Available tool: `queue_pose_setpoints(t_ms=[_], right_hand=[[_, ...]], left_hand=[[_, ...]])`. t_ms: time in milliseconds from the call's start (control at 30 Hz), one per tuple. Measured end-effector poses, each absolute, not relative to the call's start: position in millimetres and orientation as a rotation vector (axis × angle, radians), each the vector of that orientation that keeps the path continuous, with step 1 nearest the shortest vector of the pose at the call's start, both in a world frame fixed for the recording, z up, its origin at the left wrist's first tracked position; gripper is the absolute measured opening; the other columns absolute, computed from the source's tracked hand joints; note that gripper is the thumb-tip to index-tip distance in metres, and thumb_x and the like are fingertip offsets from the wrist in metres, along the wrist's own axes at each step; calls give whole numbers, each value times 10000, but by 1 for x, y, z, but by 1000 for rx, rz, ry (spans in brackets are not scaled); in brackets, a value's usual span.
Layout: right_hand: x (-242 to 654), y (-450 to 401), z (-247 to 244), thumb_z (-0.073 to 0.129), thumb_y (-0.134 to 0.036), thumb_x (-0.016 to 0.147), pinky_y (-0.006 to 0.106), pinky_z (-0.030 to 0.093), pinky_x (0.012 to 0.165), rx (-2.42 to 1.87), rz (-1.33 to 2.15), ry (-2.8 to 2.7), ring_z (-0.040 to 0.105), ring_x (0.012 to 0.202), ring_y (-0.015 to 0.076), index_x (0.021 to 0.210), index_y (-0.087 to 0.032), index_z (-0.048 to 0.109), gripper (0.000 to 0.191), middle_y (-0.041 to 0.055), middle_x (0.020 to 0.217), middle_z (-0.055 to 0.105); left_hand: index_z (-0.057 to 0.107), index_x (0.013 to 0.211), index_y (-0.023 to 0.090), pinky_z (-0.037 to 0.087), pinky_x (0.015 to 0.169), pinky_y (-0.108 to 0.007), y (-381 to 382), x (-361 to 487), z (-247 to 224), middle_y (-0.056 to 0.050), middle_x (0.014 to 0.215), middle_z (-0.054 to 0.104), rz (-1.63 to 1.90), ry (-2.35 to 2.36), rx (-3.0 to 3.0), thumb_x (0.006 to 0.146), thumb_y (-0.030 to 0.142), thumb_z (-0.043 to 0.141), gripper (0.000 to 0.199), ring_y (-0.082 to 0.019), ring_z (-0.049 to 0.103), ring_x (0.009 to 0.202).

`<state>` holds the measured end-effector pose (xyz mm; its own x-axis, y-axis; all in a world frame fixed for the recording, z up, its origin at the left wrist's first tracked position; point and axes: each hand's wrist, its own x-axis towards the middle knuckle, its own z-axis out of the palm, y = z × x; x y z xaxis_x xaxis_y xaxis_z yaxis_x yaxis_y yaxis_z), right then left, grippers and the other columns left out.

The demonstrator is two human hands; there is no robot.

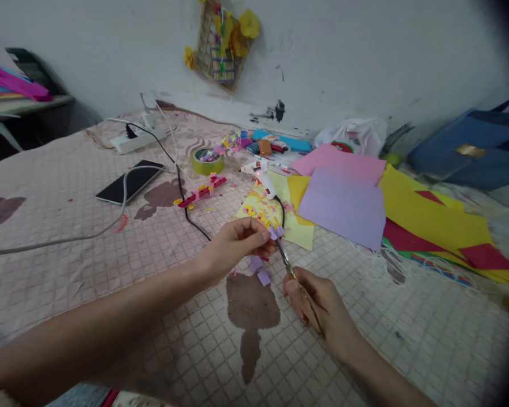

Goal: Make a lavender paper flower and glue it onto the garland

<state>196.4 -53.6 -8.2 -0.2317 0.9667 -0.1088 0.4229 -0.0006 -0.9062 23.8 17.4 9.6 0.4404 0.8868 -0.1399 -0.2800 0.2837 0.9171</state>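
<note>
In the head view, the left hand [248, 240] pinched a small purple paper piece [275, 232] at the tips of scissors [285, 261], which the right hand [320, 299] gripped; purple scraps [261, 272] lay nearby (on a checked cloth [203, 322])

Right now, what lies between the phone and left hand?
In the head view, from phone to left hand: a brown patch on the cloth, then the black cord.

I get a dim, greyish head view, its soft light from a source I cannot place, the cloth [59, 217] darkening towards the bottom left. Black blur eats into the right-hand corners, and the blue bag [458, 130] nearby looks stretched and soft. I find the tiny lilac paper [275, 232] slightly smeared.
</note>
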Motion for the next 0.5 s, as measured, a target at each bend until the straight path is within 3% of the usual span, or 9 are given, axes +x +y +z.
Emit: queue_pose_setpoints(t_ms=[500], right_hand=[[196, -56, -12, 382, -453, 877, 208, 294, 418, -1455, 1169, -1739, 372, 425, 84, 659, -191, 439, 345, -67, 499, 359]], left_hand=[[525, 760, 125, 473, 670, -254, 19, 22, 11, -16, 689, 634, 892, 748, 998, 759, 224, 616, 134, -100, 603, 643]])
